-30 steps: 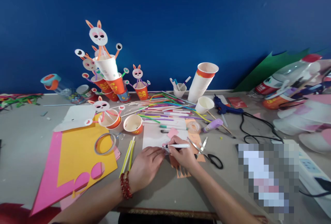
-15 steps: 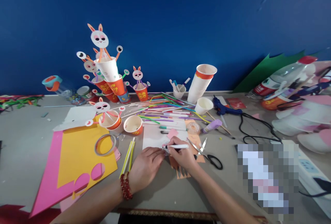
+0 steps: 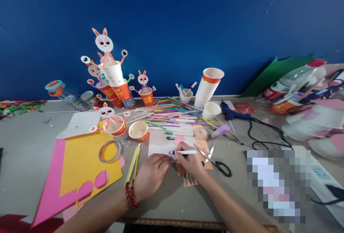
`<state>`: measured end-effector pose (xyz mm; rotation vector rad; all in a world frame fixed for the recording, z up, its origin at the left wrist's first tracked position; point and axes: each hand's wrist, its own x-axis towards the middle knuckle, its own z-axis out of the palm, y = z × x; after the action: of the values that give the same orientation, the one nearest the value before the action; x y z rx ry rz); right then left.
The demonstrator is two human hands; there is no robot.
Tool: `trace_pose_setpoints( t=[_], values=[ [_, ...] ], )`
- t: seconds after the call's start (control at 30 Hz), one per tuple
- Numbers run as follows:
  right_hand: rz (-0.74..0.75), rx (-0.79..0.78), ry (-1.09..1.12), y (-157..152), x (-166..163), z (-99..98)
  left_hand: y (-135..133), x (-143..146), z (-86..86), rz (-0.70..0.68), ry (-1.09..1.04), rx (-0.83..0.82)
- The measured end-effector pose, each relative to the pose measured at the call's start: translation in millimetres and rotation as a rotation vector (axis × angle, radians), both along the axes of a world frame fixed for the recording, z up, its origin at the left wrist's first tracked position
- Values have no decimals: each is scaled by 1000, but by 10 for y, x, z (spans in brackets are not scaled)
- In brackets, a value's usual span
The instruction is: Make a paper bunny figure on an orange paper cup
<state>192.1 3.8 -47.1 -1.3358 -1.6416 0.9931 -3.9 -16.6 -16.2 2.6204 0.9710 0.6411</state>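
My right hand (image 3: 189,159) is closed around a white marker (image 3: 185,152) with a dark tip end. Its tip points left, down at a small pinkish spot over the lower edge of a white sheet of paper (image 3: 158,143). Beside the tip, my left hand (image 3: 153,172) lies with its fingers bent and pressed together at the sheet's lower edge; whatever is under the fingertips is hidden. A pink paper piece (image 3: 179,139) lies just above my right hand. Cut orange paper (image 3: 190,180) shows below it, and black-handled scissors (image 3: 221,167) lie to its right.
Rabbit figures in paper cups (image 3: 114,127) stand at the left and back. Paper straws (image 3: 172,111) lie across the middle. A tape roll (image 3: 109,151) rests on yellow card (image 3: 80,161). A glue gun (image 3: 233,113) with its cord, and a cup stack (image 3: 208,88) stand at the right rear.
The view has shifted very slightly. Both hands and the marker stay in nearly the same place, with the marker tip still at the same spot.
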Motion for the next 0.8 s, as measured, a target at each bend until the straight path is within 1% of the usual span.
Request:
trace_pose_setpoints(
  t=[0.33,0.57,0.8],
  values=[
    [17,-4,-15,1,0,-26,5,9,14,6,-11,24],
    [3,5,-16,2,-2,-10,4,8,10,9,-11,22],
    [21,0,-26,-1,2,-33,-3,5,7,15,-9,7]
  ],
)
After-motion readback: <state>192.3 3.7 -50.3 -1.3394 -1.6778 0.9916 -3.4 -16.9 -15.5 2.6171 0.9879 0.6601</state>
